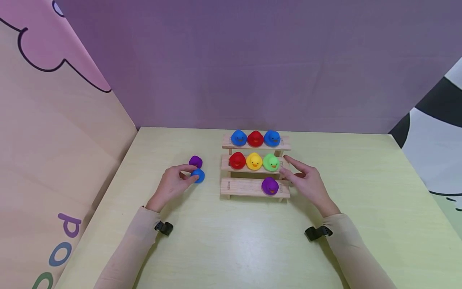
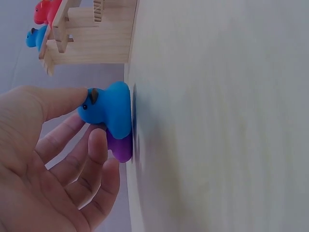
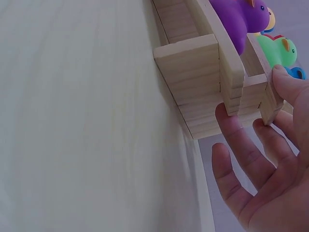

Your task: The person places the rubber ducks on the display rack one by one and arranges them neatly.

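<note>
My left hand (image 1: 175, 182) pinches a blue rubber duck (image 1: 198, 176) between thumb and fingers. In the left wrist view this blue duck (image 2: 116, 108) sits at the table surface, and a purple duck (image 2: 120, 147) shows partly behind it. My right hand (image 1: 306, 182) holds the right end of a three-step wooden stand (image 1: 242, 187), thumb by the green duck (image 1: 271, 162) on the middle step. Red (image 1: 237, 160) and yellow (image 1: 254, 161) ducks share that step. A purple duck (image 1: 270, 186) stands toward the right on the lowest step.
On the top step sit a blue duck (image 1: 239, 138), a red duck (image 1: 255, 139) and another blue duck (image 1: 272, 138). Left of the stand, a loose purple duck (image 1: 195, 161) is on the pale table (image 1: 231, 241). A purple wall (image 1: 252, 72) rises behind.
</note>
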Action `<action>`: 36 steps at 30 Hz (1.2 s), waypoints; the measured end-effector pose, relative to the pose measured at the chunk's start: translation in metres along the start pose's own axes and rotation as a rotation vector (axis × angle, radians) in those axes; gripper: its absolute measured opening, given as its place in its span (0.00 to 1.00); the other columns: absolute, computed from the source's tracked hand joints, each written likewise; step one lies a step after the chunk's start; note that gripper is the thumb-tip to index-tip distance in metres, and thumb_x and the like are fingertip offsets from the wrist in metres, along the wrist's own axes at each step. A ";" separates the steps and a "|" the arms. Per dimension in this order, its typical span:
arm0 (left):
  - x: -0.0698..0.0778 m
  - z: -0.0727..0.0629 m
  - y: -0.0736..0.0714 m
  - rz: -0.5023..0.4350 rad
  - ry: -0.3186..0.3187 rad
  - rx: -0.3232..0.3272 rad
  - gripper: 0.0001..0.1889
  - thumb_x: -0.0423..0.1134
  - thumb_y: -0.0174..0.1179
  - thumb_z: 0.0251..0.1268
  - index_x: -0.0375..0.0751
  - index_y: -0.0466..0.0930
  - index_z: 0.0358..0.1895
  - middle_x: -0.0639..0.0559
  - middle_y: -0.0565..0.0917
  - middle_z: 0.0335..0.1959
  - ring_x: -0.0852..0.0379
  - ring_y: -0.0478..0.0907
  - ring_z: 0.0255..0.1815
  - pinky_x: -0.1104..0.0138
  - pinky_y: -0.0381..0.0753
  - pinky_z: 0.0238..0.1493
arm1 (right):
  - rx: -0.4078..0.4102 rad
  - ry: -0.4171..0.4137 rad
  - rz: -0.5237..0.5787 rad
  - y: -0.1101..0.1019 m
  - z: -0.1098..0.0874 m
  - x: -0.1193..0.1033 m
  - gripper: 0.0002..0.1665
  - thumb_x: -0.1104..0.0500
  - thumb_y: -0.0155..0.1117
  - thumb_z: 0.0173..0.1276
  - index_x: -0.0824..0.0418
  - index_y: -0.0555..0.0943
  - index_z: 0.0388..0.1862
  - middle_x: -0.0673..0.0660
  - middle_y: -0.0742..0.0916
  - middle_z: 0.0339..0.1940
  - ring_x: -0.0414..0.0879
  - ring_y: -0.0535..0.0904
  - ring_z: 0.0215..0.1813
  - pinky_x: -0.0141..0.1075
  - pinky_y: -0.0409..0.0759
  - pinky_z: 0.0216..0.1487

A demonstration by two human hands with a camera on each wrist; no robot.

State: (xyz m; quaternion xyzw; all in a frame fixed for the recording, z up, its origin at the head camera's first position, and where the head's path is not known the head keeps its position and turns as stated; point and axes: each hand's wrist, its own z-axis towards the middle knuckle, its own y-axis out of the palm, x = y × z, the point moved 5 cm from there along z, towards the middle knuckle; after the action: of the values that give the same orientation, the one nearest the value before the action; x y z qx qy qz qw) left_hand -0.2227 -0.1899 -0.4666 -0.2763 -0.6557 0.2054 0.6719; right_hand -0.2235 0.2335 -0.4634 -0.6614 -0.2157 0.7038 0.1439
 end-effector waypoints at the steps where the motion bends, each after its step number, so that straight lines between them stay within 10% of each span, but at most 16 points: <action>1: 0.000 0.000 0.000 0.000 -0.001 0.001 0.18 0.44 0.72 0.70 0.43 0.89 0.60 0.45 0.91 0.56 0.48 0.84 0.45 0.65 0.81 0.37 | -0.002 0.001 0.001 0.000 0.000 0.000 0.38 0.39 0.68 0.77 0.47 0.72 0.81 0.62 0.77 0.79 0.31 0.89 0.39 0.33 0.74 0.28; 36: 0.028 -0.013 0.004 -0.035 0.063 0.001 0.16 0.42 0.73 0.70 0.46 0.90 0.58 0.47 0.91 0.48 0.51 0.82 0.40 0.63 0.81 0.31 | 0.005 -0.005 0.003 0.001 0.001 0.003 0.38 0.40 0.68 0.77 0.47 0.73 0.81 0.60 0.76 0.81 0.35 0.88 0.37 0.31 0.79 0.33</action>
State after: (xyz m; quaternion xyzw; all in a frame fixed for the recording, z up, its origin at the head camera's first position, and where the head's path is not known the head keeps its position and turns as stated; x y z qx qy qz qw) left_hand -0.2080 -0.1697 -0.4474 -0.2709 -0.6388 0.1850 0.6959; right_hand -0.2242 0.2341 -0.4662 -0.6594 -0.2133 0.7064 0.1441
